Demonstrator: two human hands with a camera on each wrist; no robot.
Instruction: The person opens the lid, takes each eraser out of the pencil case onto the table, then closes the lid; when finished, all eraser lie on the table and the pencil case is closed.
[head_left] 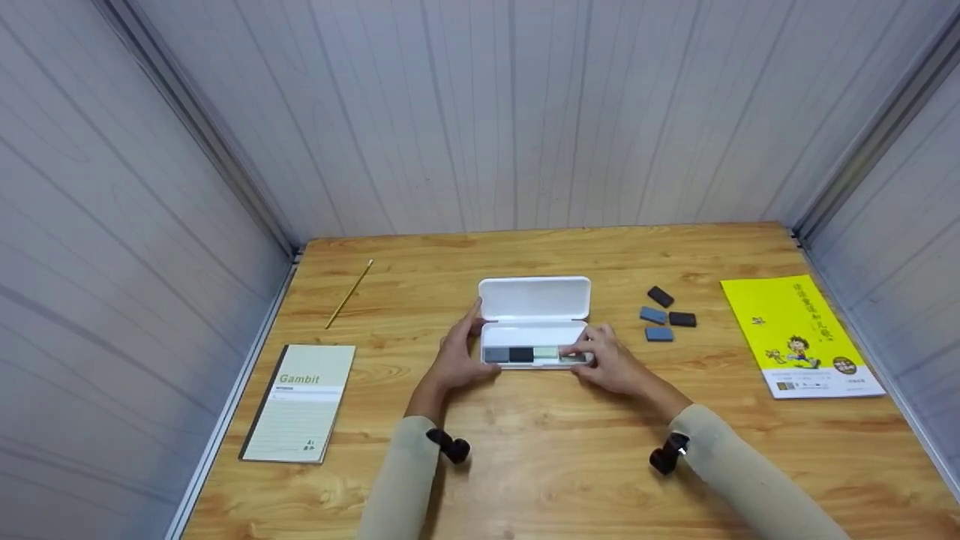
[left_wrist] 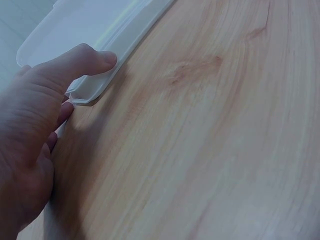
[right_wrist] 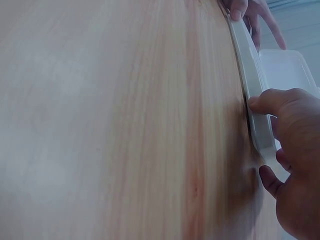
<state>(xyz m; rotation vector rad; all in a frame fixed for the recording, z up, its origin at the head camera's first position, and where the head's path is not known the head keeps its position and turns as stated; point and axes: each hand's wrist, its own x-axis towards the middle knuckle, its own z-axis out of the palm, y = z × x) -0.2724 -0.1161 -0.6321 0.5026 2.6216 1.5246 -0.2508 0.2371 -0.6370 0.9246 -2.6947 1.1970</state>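
An open white pencil case [head_left: 534, 298] lies on the table, its lid tipped back. Along its front side sit a grey-blue eraser [head_left: 496, 355], a black eraser [head_left: 521, 355] and a pale green block [head_left: 546, 352]. My left hand [head_left: 459, 356] grips the case's left end, thumb on the front rim and fingers round the side. At the right end, my right hand [head_left: 611, 364] has its thumb [right_wrist: 265, 102] against the outer front wall. Its other fingers reach inside, over a greyish piece [head_left: 573, 358] that they partly cover.
Two black and two blue erasers [head_left: 659, 334] lie to the right of the case. Beyond them is a yellow book [head_left: 787, 322]. On the left are a notebook [head_left: 298, 405] and a pencil [head_left: 349, 293]. Pale panels [head_left: 480, 112] enclose the wooden table [head_left: 525, 465].
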